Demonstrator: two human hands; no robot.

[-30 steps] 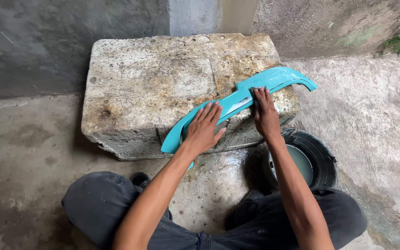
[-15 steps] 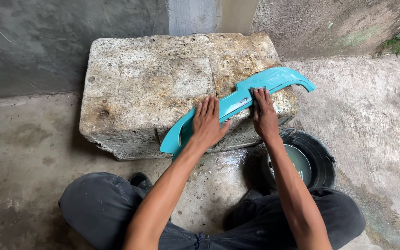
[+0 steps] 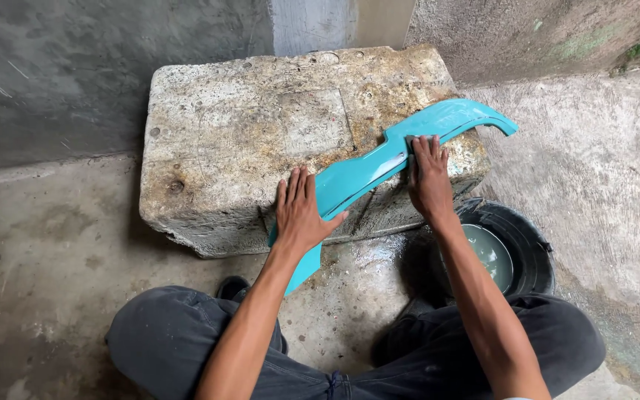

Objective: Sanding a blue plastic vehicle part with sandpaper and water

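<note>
Turquoise curved panel [image 3: 379, 167], pressed on a worn concrete block [image 3: 261, 126].

Left hand [image 3: 301, 211]: flat, fingers spread, palm on the panel's near end, gripping nothing. Right hand [image 3: 427, 178]: fingers extended flat on the panel's middle; whether something lies beneath them cannot be told. The panel runs diagonally from below the left hand to beyond the right. Black water bucket [image 3: 516, 252] below the right wrist. Sound handling likely calls for firm left-hand bracing and even right-hand pressure.

A panel [image 3: 379, 167] lies slantwise on a block [image 3: 261, 126], its lower end overhanging the front edge. Both hands rest on it: left hand [image 3: 301, 211], right hand [image 3: 430, 178]. A bucket [image 3: 527, 244] stands on the floor [image 3: 46, 252], right of the block.
</note>
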